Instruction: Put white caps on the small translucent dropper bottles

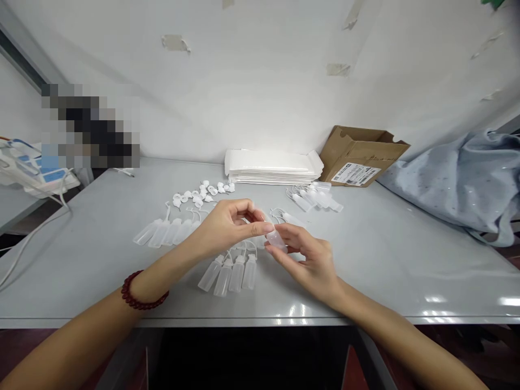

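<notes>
Between my two hands a small translucent plastic squeeze bottle [278, 241] is held tilted above the table. My right hand [311, 257] grips its body between thumb and fingers. The fingers of my left hand [235, 225] are pinched at the bottle's top end, and they hide the cap there. Just below lie several similar bottles [236, 273] with looped white cap straps. Another row of bottles [162, 233] lies left of my left wrist, partly covered by it. Loose white caps [199, 195] are scattered behind my left hand.
Farther back on the grey table [390, 260] is a pile of bottles [319, 197]. Against the wall stand a stack of white padded packs [274, 167] and an open cardboard box [361, 157]. A light blue bag [455, 179] lies at right; a white cable [60, 208] hangs at left.
</notes>
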`<action>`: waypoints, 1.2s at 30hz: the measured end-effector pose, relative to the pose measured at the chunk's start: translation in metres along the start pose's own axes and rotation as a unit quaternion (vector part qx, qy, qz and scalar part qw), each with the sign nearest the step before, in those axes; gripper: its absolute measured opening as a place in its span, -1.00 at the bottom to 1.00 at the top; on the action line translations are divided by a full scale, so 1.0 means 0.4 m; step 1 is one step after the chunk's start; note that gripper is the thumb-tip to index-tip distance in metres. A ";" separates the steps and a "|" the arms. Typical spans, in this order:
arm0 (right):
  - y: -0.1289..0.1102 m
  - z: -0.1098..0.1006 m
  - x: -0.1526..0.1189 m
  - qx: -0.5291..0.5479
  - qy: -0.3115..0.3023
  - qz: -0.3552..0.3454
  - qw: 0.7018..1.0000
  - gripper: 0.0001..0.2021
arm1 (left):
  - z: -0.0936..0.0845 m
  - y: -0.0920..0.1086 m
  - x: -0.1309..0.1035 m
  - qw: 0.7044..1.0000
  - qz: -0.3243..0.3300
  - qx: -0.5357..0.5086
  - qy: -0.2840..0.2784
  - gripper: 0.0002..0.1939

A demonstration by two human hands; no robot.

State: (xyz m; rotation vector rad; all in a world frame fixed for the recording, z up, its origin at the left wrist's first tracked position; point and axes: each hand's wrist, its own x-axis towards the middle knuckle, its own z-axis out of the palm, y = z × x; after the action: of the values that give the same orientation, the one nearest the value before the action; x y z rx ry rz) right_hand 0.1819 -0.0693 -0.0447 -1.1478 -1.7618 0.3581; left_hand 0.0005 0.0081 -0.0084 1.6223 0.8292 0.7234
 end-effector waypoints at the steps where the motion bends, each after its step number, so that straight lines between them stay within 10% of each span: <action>1: 0.001 0.000 -0.001 -0.018 0.002 -0.014 1.000 -0.75 | 0.003 0.000 -0.001 1.000 -0.005 0.016 -0.001 -0.80; 10: 0.003 -0.003 -0.003 -0.017 0.000 -0.013 1.000 -0.73 | -0.009 0.007 -0.005 0.997 0.019 0.014 -0.069 -0.80; 17: 0.026 0.006 -0.010 -0.122 0.034 -0.108 0.986 -0.70 | 0.012 0.003 -0.009 0.999 0.003 0.051 -0.012 -0.84; 22: 0.003 -0.015 0.007 0.088 -0.051 0.045 0.994 -0.76 | 0.004 0.002 -0.010 0.997 0.046 0.010 -0.054 -0.90; 27: -0.020 -0.038 0.037 0.319 -0.131 0.222 0.912 -0.77 | -0.002 0.003 -0.007 0.997 0.042 -0.018 -0.059 -0.88; 36: 0.007 -0.010 0.009 0.051 -0.023 0.058 0.997 -0.74 | 0.017 -0.001 -0.004 1.000 0.002 0.022 0.011 -0.88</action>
State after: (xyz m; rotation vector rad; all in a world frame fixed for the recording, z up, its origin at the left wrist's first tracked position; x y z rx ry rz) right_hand 0.1864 -0.0657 -0.0425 -1.1786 -1.7017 0.5421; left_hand 0.0051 0.0031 -0.0103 1.6591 0.8640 0.7319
